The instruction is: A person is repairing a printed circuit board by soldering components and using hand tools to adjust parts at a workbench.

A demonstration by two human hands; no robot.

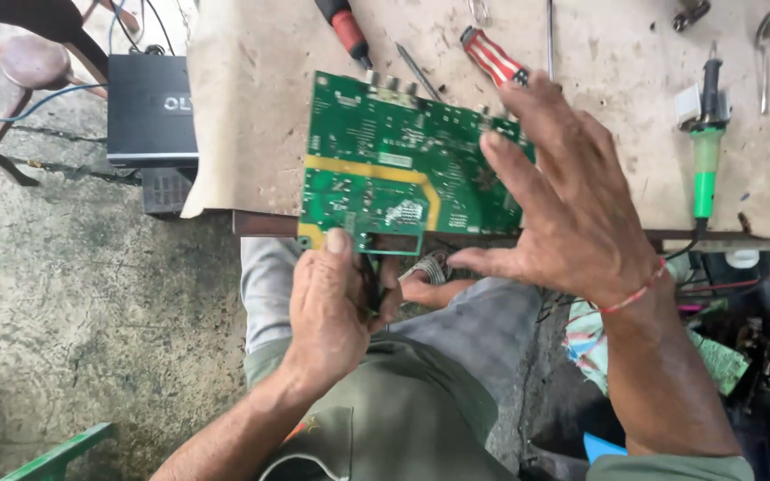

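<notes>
The workbench point(581, 196) fills the upper frame from eleven o'clock to three o'clock, its pale top stained and scratched. At nine o'clock lies bare concrete floor point(91, 312), and a black box point(151, 109) sits at ten o'clock, just beside the bench's edge. The green circuit board point(394, 165) lies at the centre, tilted, its lower edge overhanging the bench front. The right hand point(572, 209), at three o'clock of the board, has its fingers spread wide, fingertips resting on the board's right side. The left hand point(331, 307), at six o'clock of the board, pinches the board's lower edge with thumb on top, fingers curled narrow beneath. A green soldering iron point(706, 151) lies at two o'clock, well apart. A red-handled screwdriver point(345, 27) and a striped-handled screwdriver point(492, 55) lie at twelve o'clock, near the board's top.
</notes>
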